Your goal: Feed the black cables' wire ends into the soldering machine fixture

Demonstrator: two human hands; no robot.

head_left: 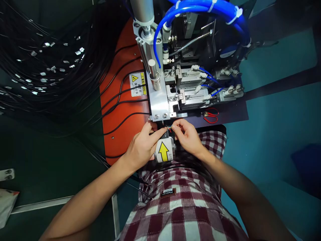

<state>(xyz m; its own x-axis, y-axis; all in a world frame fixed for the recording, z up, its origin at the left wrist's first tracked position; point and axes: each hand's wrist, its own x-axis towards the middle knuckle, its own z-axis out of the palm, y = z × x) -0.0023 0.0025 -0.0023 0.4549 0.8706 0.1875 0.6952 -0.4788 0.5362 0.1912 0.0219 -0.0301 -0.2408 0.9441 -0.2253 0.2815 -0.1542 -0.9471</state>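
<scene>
A small bunch of thin coloured wires (169, 129), with red and green showing, lies between my fingertips at the front of the machine. My left hand (141, 145) is closed, its outstretched fingertip pressing at the left side of the wires; its curled fingers are partly hidden. From the right, my right hand (188, 137) pinches the wire ends between thumb and fingers. Just below the wires sits a round metal part with a yellow arrow label (164, 151). The metal machine block (159, 105) stands directly beyond both hands.
Several black cables (122, 102) cross the orange board (120, 125) from a large bundle of cables with metal ends (50, 67) at left. Red-handled cutters (210, 116) lie at right. Pneumatic cylinders (193, 78) and thick blue hoses (200, 7) fill the machine's far right.
</scene>
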